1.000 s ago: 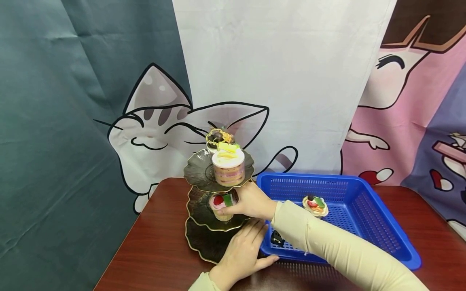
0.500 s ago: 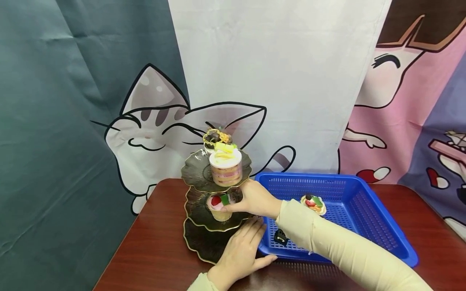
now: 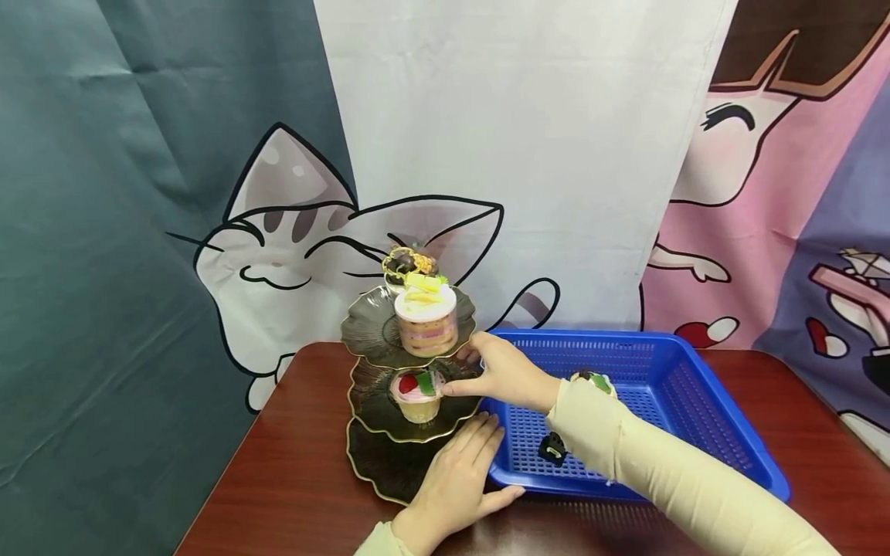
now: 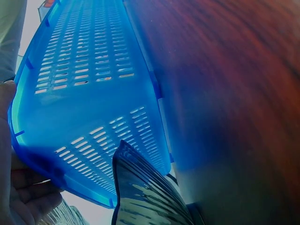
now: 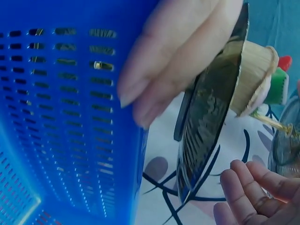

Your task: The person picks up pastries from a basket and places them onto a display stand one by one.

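Note:
A three-tier dark stand with gold rims (image 3: 371, 409) stands on the table. On its middle plate sits a cupcake (image 3: 418, 401) with pink cream, a red berry and a green piece. My right hand (image 3: 511, 374) is beside this plate, thumb just right of the cupcake; the right wrist view shows a gap between its relaxed fingers (image 5: 255, 194) and the cupcake. Over the near left corner of a blue basket (image 3: 723, 401) rests my left hand (image 3: 455, 479), fingers extended along the rim. The top plate bears a layered dessert cup (image 3: 426, 328) with yellow fruit and a chocolate-topped dessert (image 3: 406, 266).
Inside the basket are a fruit-topped tart (image 3: 599, 381), partly hidden by my right sleeve, and a small black object (image 3: 552, 448). A printed cloth backdrop (image 3: 556, 154) hangs behind the red-brown table (image 3: 264, 463).
My right hand has let go of the cupcake and drawn back to the right, so more of the cupcake shows. My left hand stays at the basket corner. The head view shifts slightly.

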{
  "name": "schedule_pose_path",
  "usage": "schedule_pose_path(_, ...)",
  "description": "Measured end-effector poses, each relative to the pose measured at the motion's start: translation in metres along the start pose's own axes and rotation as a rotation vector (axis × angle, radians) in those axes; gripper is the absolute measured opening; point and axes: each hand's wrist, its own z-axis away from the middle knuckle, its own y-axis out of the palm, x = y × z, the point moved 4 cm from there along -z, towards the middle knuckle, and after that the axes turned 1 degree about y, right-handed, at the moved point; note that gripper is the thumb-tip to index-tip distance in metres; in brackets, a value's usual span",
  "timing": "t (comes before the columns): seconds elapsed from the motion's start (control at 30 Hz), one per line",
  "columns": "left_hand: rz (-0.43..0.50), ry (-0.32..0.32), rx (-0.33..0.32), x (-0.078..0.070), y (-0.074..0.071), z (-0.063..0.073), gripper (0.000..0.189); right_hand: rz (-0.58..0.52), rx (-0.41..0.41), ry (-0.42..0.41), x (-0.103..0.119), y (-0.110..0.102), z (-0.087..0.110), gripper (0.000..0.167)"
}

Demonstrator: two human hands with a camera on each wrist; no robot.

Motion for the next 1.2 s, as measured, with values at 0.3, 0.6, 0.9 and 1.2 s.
schedule_pose_path(0.3, 0.0, 0.011, -0.021, 0.001, -0.001, 0.0, 0.072, -0.029, -0.031, 0.028, -0.012, -0.015, 0.009, 0.065)
schedule_pose_path(0.6, 0.013, -0.011, 0.012, 0.002, -0.002, -0.002, 0.071, -0.028, -0.102, 0.022, -0.026, -0.032, 0.015, 0.061)
schedule_pose_path(0.9, 0.021, -0.006, -0.001, 0.001, -0.001, -0.002, 0.071, -0.002, -0.141, 0.042, -0.041, -0.042, 0.026, 0.057)
schedule_pose_path(1.2, 0.022, -0.015, 0.011, 0.0, -0.001, -0.002, 0.072, -0.006, -0.126, 0.091, -0.058, -0.048, 0.036, 0.06)
